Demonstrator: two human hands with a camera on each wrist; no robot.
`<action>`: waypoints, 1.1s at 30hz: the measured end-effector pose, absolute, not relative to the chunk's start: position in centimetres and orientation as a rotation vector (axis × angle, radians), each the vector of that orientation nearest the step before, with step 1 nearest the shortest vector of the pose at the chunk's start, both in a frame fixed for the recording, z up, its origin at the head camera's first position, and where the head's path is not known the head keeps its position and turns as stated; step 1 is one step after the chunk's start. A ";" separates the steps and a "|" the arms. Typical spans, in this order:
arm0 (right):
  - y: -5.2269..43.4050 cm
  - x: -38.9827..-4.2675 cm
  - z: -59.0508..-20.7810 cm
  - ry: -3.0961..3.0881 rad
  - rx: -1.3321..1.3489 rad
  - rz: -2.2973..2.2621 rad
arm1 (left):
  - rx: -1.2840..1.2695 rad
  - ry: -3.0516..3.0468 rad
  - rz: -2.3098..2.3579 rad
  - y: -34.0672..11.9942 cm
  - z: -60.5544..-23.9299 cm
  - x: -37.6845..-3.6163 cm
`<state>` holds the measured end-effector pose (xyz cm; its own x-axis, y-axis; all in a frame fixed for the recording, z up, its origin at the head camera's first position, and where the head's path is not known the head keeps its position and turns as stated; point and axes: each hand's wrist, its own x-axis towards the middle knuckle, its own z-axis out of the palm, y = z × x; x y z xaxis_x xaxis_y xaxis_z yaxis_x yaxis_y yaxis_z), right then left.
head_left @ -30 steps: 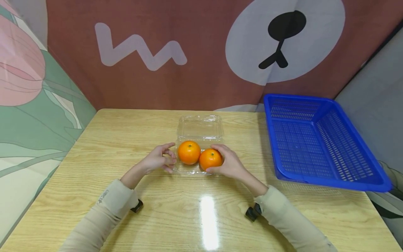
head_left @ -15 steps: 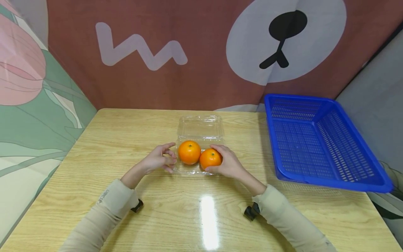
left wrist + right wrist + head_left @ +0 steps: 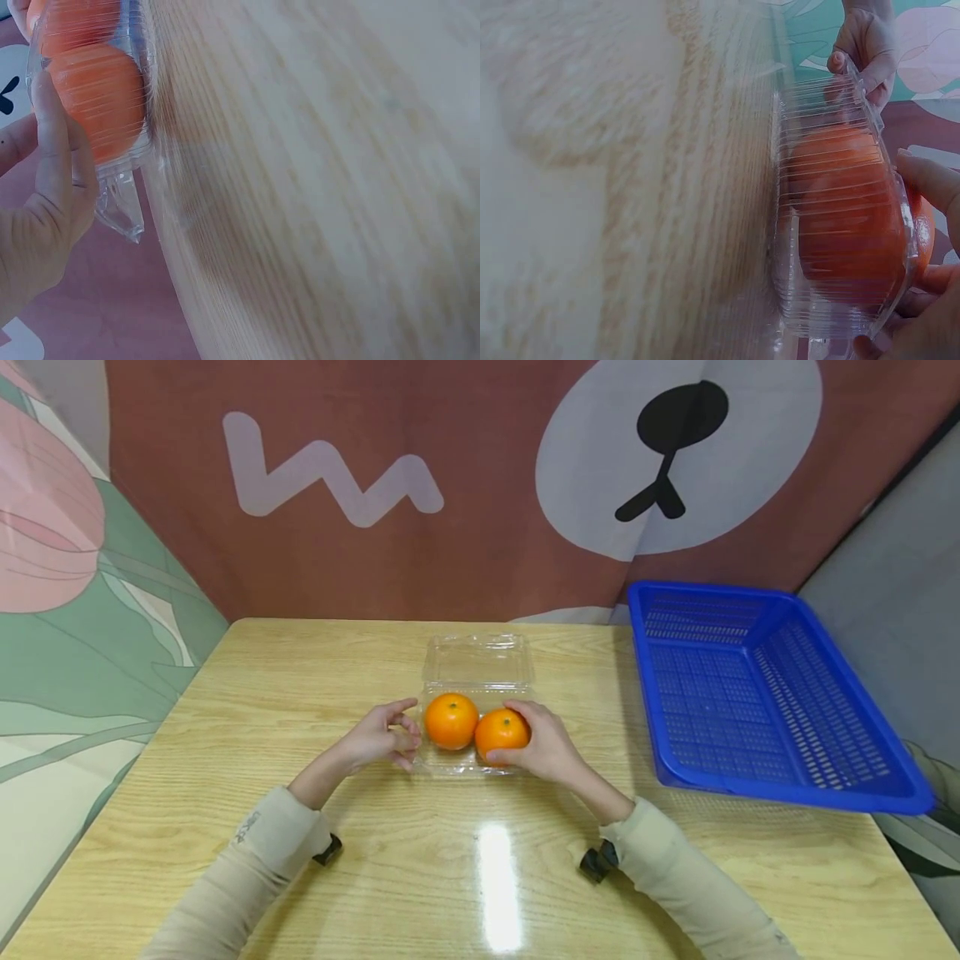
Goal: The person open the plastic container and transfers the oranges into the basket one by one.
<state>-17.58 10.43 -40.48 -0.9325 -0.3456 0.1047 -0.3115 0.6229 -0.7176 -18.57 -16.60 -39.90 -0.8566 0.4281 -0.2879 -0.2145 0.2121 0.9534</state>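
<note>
Two oranges sit side by side in the base of a clear plastic clamshell box (image 3: 450, 767), whose lid (image 3: 480, 660) lies folded back behind it. My right hand (image 3: 550, 745) grips the right orange (image 3: 501, 733), thumb at its front and fingers round the far side. The left orange (image 3: 451, 722) leans against it and is untouched by my hands. At the box's left edge, my left hand (image 3: 382, 739) holds the rim between thumb and fingers, index finger stretched out. In the right wrist view, the right orange (image 3: 847, 217) shows through the ribbed plastic wall.
A blue plastic basket (image 3: 660, 710) with mesh sides stands at the right of the wooden table (image 3: 315, 652). A brown cloth backdrop (image 3: 375, 568) hangs right behind the table's far edge. Dark wrist cameras are strapped under both sleeves.
The right hand's thumb has come up a little from the front of the right orange onto its face. The left hand and left orange stay where they were.
</note>
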 end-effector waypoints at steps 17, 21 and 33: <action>10.4 -16.9 -39.1 2.836 -0.598 -1.331 | 0.195 1.984 1.699 -16.6 -40.1 -18.6; 10.6 -16.7 -38.7 2.800 -0.592 -1.446 | 0.194 1.986 1.696 -16.6 -40.0 -18.5; 11.2 -16.5 -38.4 2.706 -0.598 -1.647 | 0.195 1.985 1.696 -16.6 -40.1 -18.7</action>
